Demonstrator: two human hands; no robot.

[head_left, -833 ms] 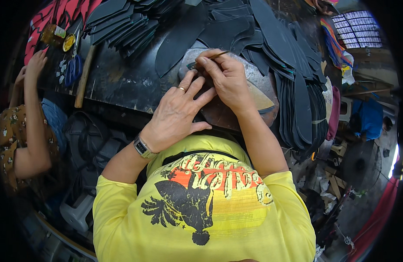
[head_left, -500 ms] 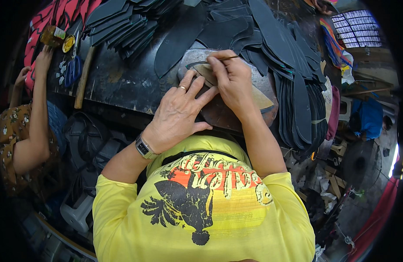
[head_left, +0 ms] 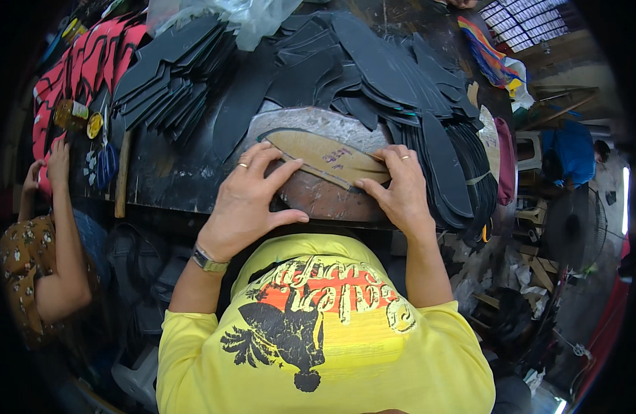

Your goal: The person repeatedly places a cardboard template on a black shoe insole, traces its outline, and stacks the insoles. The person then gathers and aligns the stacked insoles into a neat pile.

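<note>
A tan, leaf-shaped template (head_left: 311,150) with a purple mark lies over a dark sheet piece, whose edge shows at its upper left. Both rest on a grey and brown slab (head_left: 318,200) at the table's front edge. My left hand (head_left: 252,190) has its fingertips on the template's left part, fingers apart and thumb stretched out to the side. At the other end, my right hand (head_left: 402,186) grips the template's right tip between thumb and fingers. No slim tool shows in either hand.
Stacks of dark cut sheets (head_left: 173,76) and long dark soles (head_left: 445,165) surround the slab. On the left are a wooden stick (head_left: 123,176), blue-handled scissors (head_left: 107,165), a jar (head_left: 71,114) and red pieces (head_left: 90,58). A co-worker's hand (head_left: 58,165) is beside them.
My right hand has shifted from the template's upper left to its right tip; the slim dark tool it held is out of sight. More of the template is uncovered. The whole view has shifted.
</note>
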